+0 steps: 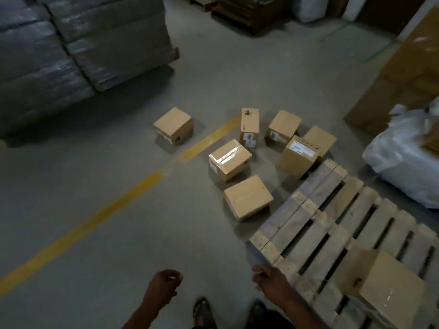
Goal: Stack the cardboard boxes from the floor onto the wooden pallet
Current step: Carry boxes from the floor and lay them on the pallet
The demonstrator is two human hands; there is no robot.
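Several brown cardboard boxes lie on the grey floor ahead: a lone box (173,125) at the left, a taped box (230,159) in the middle, a plain box (248,197) nearest the wooden pallet (316,224), and a labelled box (298,156) leaning at the pallet's far corner. One box (382,284) sits on the pallet at the lower right. My left hand (164,287) and my right hand (269,282) hang low in front of me, fingers loosely curled, holding nothing. The right hand is beside the pallet's near corner.
A yellow floor line (99,220) runs diagonally past the boxes. Wrapped pallet loads (78,43) stand at the far left. A white plastic-wrapped bundle (406,157) and tall cardboard (403,74) flank the pallet on the right. My feet (204,312) show at the bottom.
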